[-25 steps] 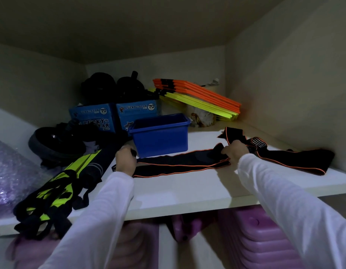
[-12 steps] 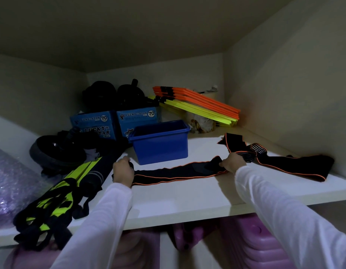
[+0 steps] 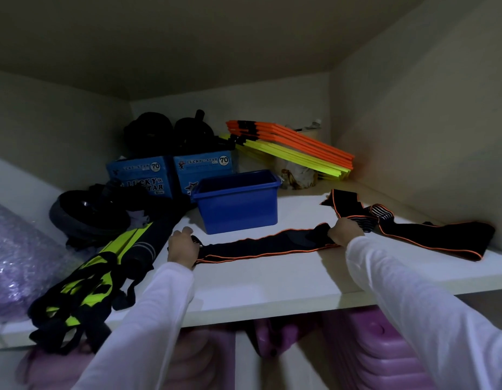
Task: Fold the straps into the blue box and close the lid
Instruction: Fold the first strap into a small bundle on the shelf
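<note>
A black strap with orange edging (image 3: 261, 246) lies stretched flat across the white shelf (image 3: 272, 282). My left hand (image 3: 182, 248) grips its left end. My right hand (image 3: 345, 230) pinches its right end, where it bunches up. Just behind the strap stands the open blue box (image 3: 238, 202), with no lid in sight. A second black and orange strap (image 3: 435, 236) trails from beside my right hand toward the right wall.
Black and neon-yellow gear (image 3: 86, 285) hangs over the shelf's front left. Two blue Lucky Star cartons (image 3: 173, 173) and black gear (image 3: 89, 212) sit behind. Orange and yellow bars (image 3: 295, 147) lean at the back right. Purple bins (image 3: 371, 353) are below the shelf.
Both hands stay on the strap's ends, and the strap now lies pulled straighter. The view has tilted slightly.
</note>
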The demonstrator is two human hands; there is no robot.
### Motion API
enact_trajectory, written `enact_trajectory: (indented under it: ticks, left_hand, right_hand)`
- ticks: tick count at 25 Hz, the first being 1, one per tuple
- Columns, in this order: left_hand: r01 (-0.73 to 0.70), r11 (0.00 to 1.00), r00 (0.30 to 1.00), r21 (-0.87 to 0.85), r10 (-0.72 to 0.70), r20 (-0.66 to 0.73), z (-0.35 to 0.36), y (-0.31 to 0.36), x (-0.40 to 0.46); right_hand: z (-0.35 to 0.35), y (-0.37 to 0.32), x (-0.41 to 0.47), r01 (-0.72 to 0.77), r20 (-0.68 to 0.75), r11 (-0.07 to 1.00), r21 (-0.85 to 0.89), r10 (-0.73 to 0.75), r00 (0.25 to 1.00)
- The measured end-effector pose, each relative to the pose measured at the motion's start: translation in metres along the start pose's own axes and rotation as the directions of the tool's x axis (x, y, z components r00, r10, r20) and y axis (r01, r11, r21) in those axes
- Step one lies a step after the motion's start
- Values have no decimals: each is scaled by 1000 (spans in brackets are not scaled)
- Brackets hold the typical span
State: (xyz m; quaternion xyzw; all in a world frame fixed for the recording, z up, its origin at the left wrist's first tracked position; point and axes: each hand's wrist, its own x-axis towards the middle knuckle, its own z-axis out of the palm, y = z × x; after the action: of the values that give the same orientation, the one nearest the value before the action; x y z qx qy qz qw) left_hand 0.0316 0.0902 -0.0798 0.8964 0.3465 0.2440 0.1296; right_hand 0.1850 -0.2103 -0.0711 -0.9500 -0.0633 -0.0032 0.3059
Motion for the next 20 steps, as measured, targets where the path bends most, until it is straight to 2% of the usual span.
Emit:
enact_trajectory:
  ticks: [2, 4, 6, 7, 8, 10, 12, 13, 15, 18, 20]
  left_hand:
    - [3, 999, 1000, -49, -4, -16, -2, 1, 1]
    - [8, 989, 995, -148, -22, -97, -7, 6, -1]
    - [-57, 975, 977, -214, 10, -215, -13, 16, -9]
    - [-114, 966, 972, -230, 61, -228, -14, 24, -15]
    - [-182, 953, 971, -241, 136, -194, -14, 32, -23]
    - [-324, 919, 942, -226, 336, 18, -6, 49, -36]
    - [-452, 879, 837, -153, 477, 267, 6, 61, -49]
    - [-491, 861, 793, -131, 505, 342, 13, 64, -52]
    - [-511, 848, 767, -140, 523, 372, 22, 68, -56]
    - [-513, 849, 789, -125, 524, 322, 25, 69, -57]
    - [-514, 851, 799, -112, 522, 300, 26, 67, -55]
  right_hand:
    - [-3, 1, 0, 1, 8, 1000, -4, -1, 1000]
    - [-3, 3, 1, 3, 17, 1000, 15, -3, 1000]
    - [-2, 4, 2, 12, 23, 1000, 25, -13, 1000]
    - [-1, 5, 3, 24, 17, 999, 27, -25, 1000]
    - [0, 4, 2, 33, 13, 999, 26, -33, 999]
    - [2, 2, 4, 30, -11, 999, 36, -30, 999]
    - [5, 0, 9, 30, -47, 998, 48, -27, 999]
    - [6, 0, 10, 26, -55, 998, 54, -23, 998]
    - [6, -1, 14, 19, -79, 995, 100, -11, 997]
    - [7, 0, 23, -24, -87, 977, 210, 43, 995]
    - [7, 1, 27, 33, -86, 951, 308, -6, 996]
